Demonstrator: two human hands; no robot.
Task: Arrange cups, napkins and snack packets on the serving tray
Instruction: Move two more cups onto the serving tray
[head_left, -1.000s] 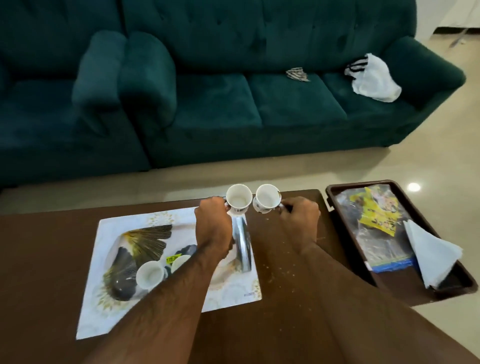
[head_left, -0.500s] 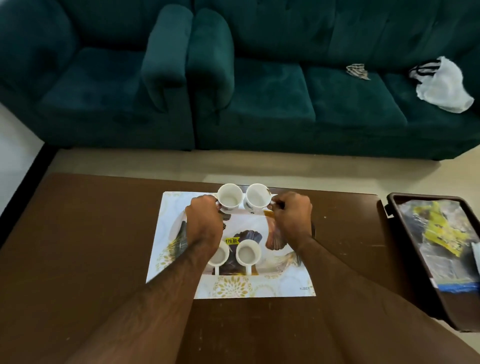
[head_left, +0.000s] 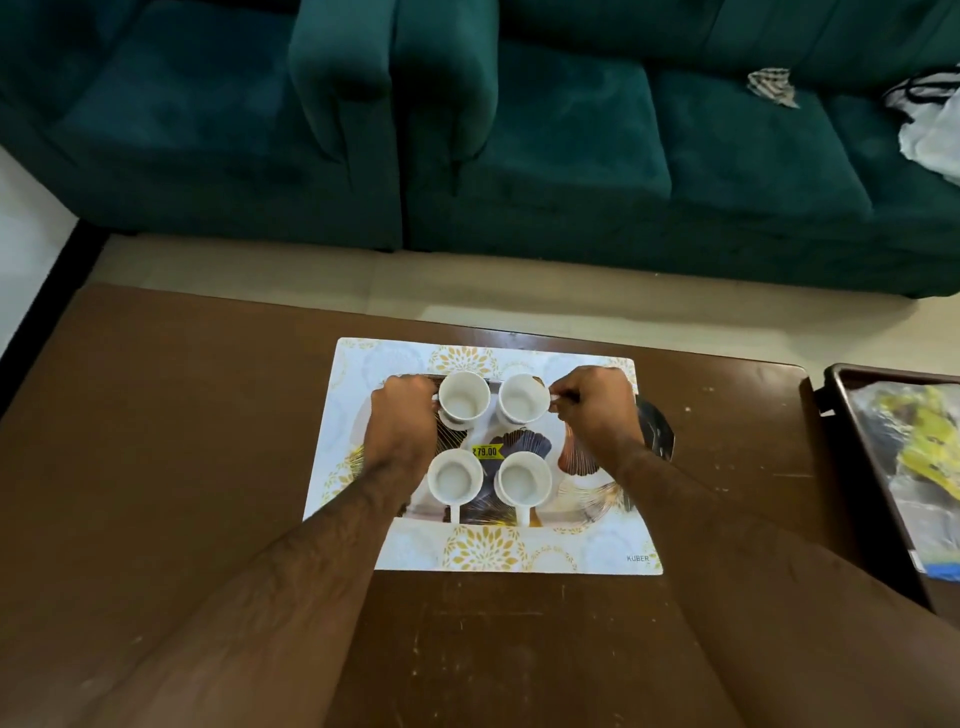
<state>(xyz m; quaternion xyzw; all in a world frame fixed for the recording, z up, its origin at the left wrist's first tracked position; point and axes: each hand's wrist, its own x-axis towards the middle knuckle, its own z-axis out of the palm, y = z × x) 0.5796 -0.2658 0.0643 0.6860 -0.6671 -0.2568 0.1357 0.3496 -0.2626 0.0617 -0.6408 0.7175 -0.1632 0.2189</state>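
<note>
Nearest us on the worktop (head_left: 208, 467), two cups (head_left: 454, 480) stood on the serving tray (head_left: 519, 551). Beyond, our left hand (head_left: 402, 415) gripped the far-left cup (head_left: 464, 399), our right hand (head_left: 595, 410) the far-right cup (head_left: 522, 399). A dark tray (head_left: 852, 441) of snack packets (head_left: 924, 452) sat right; a green sofa (head_left: 519, 156) behind.

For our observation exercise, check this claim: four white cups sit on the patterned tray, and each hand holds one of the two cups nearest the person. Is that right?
Not quite. The head view shows the left hand and right hand holding the two far cups, nearest the sofa. The two near cups stand untouched. Four white cups on the patterned tray is correct.
</note>
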